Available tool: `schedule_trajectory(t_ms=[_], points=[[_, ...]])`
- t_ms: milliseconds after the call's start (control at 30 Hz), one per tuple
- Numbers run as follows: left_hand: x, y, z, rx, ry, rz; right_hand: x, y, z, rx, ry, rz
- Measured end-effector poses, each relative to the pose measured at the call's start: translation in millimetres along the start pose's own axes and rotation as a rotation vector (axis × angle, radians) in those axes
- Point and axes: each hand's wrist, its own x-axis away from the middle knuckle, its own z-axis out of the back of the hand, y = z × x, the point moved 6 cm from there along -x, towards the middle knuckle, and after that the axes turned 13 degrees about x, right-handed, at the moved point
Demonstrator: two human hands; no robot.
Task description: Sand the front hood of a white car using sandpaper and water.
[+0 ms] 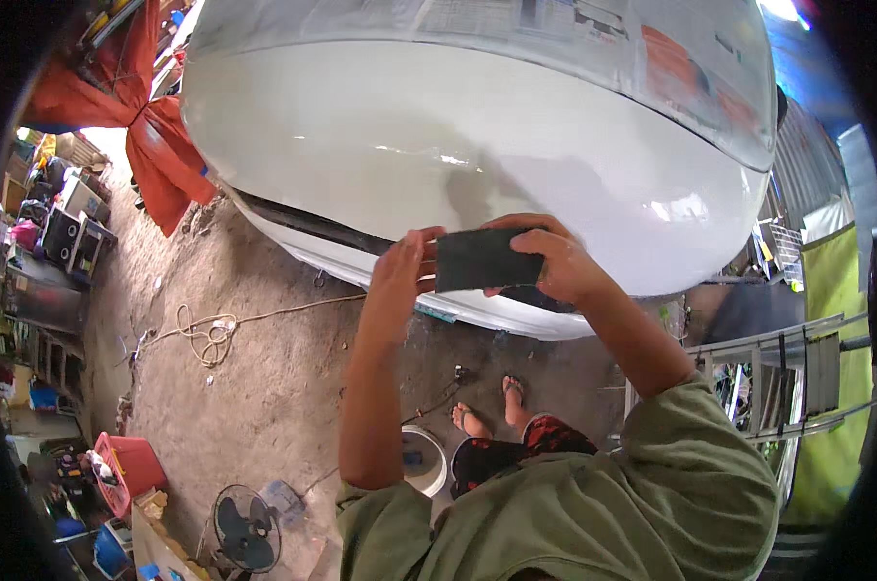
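Observation:
A dark grey, rectangular sheet of sandpaper (482,259) is held up in front of me, over the front edge of a white car hood (380,145). My right hand (562,263) is closed on its right end, thumb on the near face and fingers behind. At the sheet's left edge is my left hand (407,266), its fingers stretched and apart; whether their tips touch the sheet I cannot tell. The hood looks glossy, with light reflections and the shadow of my arms and head. Part of the bumper is hidden by my hands.
Plastic sheeting and paper (555,29) cover the windshield. A white bucket (425,460) stands by my feet, a fan (246,528) at lower left. Rope (206,334) lies on the floor. An aluminium ladder (787,378) is at right, an orange tarp (158,145) at left.

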Motion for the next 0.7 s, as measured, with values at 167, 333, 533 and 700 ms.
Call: schedule_trajectory(t_ms=[167, 333, 533, 700], points=[[1, -22, -12, 0.006, 0.091, 0.043, 15, -1, -8, -0.204, -0.15, -0.097], [14, -25, -19, -0.142, 0.07, -0.082, 34, 5, -2, -0.045, -0.029, -0.095], [25, -34, -51, -0.161, -0.17, 0.019, 64, -4, 16, -0.076, 0.001, -0.091], [28, -66, -125, 0.249, -0.508, 0.164, 87, -21, 54, 0.267, 0.002, 0.026]])
